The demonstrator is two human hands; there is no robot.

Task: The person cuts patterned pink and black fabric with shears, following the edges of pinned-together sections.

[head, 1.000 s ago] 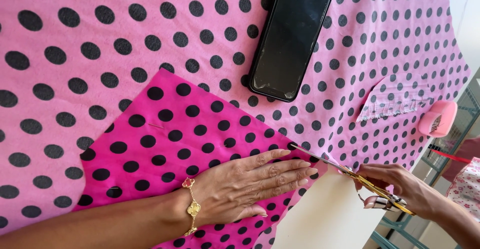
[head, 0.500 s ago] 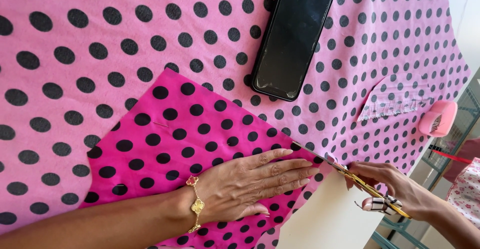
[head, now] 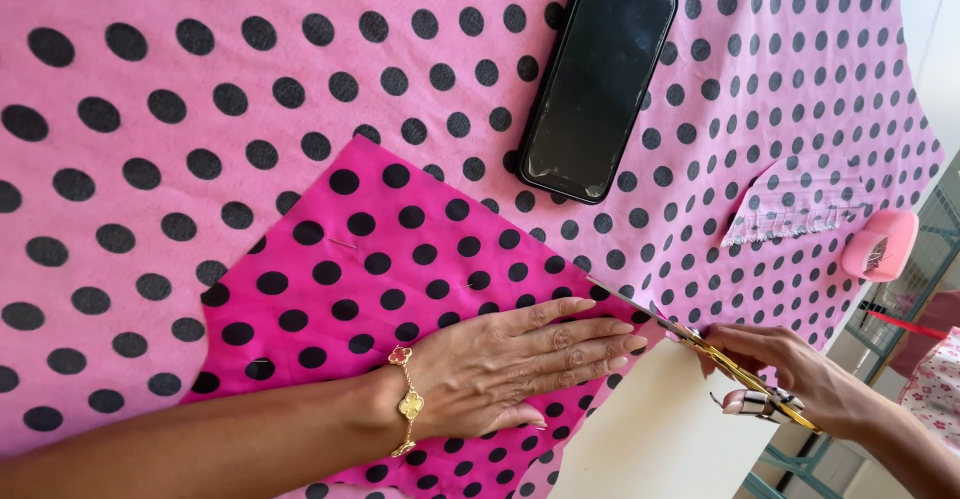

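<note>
The left hand lies flat, palm down, on a piece of bright magenta fabric with black polka dots, fingers straight and close together, pointing toward the cloth's edge; it grips nothing, only presses the piece down. A gold bracelet with a clover charm sits on that wrist.

The right hand is closed around the handles of gold-coloured scissors, fingers curled through the loops. The blades run along the slanted edge of the magenta piece, their tip just beside the left fingertips. How far apart the blades stand cannot be told.

The magenta piece rests on top of a much larger sheet of paler pink polka-dot fabric, which covers nearly the whole work surface. Two pins appear to be stuck in the magenta piece, though they are too small to be sure.

A black smartphone lies screen up on the pale fabric, above the magenta piece and apart from it. Toward the right edge a small flap of the pale fabric is turned over, showing a frayed edge. Just beside it stands a small pink round container; its contents are too blurred to tell. A bare white tabletop shows below the scissors
</note>
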